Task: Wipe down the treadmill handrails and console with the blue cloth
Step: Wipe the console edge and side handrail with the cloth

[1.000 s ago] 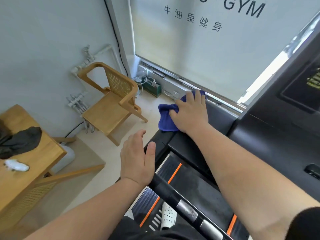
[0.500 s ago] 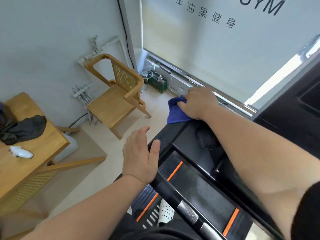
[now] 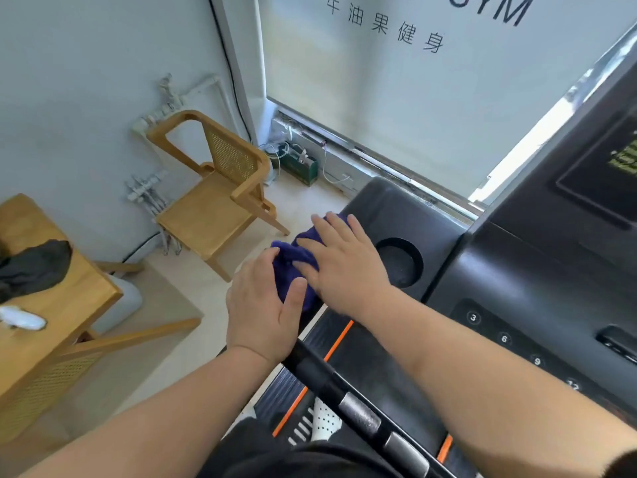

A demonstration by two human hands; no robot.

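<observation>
Black treadmill console [image 3: 406, 215] corner, blue cloth [image 3: 293, 260] mostly hidden under flat right hand [image 3: 344, 267] and left hand [image 3: 262, 312], grip unclear.

Both forearms [image 3: 144, 422] are bare; a black sleeve [image 3: 625, 464] edge shows at the right, dark clothing [image 3: 275, 460] below.

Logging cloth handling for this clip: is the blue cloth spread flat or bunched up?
Bunched up. The blue cloth shows thick folds and sits crumpled between the left hand and right hand on the console edge.
</observation>
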